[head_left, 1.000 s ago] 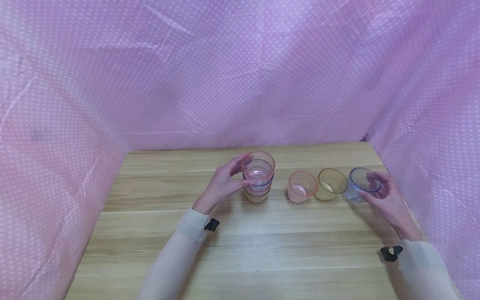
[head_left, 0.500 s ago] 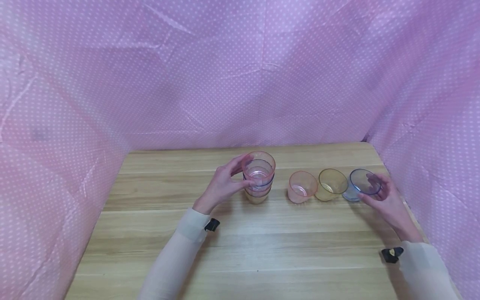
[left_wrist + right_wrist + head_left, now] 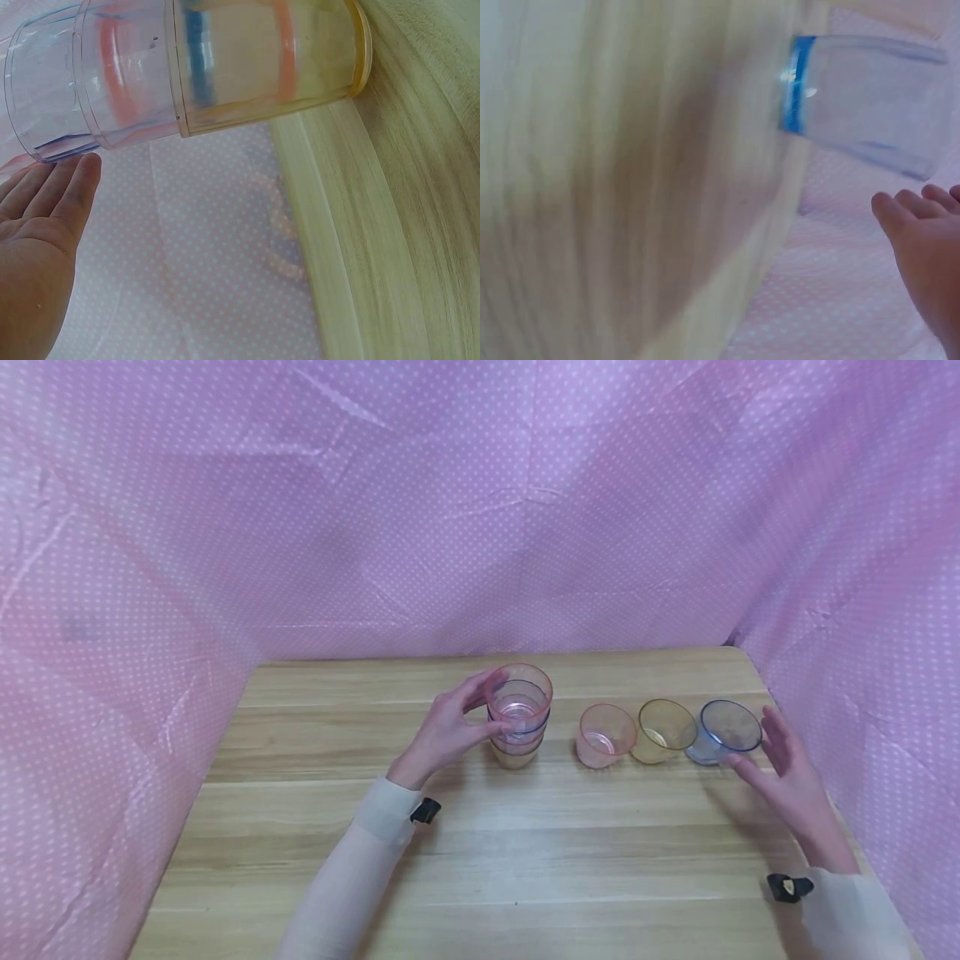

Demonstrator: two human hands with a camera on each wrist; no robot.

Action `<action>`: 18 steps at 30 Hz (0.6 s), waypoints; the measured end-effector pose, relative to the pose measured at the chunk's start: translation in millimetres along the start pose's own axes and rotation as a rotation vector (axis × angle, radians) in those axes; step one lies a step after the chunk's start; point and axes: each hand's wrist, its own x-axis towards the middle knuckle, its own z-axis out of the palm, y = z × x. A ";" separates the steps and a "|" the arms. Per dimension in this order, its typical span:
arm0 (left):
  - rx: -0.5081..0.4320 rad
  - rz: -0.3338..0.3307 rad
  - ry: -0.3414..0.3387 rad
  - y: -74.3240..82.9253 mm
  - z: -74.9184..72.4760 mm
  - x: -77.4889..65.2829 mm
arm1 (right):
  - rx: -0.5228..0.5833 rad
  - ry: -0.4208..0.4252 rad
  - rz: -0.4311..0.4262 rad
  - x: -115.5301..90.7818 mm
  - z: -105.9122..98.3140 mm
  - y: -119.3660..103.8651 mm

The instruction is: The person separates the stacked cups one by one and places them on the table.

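Left hand (image 3: 442, 727) curved round cup stack (image 3: 525, 720)

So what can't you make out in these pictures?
- Whether the right hand touches the blue cup: too small to tell in the head view; the right edge cuts off part of the hand in the right wrist view.
- The top pink cup of the stack: mostly cut off by the left edge in the left wrist view.
- The table's grain: blurred in the right wrist view.
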 end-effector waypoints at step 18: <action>-0.025 -0.009 0.002 -1.0 1.0 -0.5 | 0.231 0.281 -0.250 -14.0 39.2 -71.0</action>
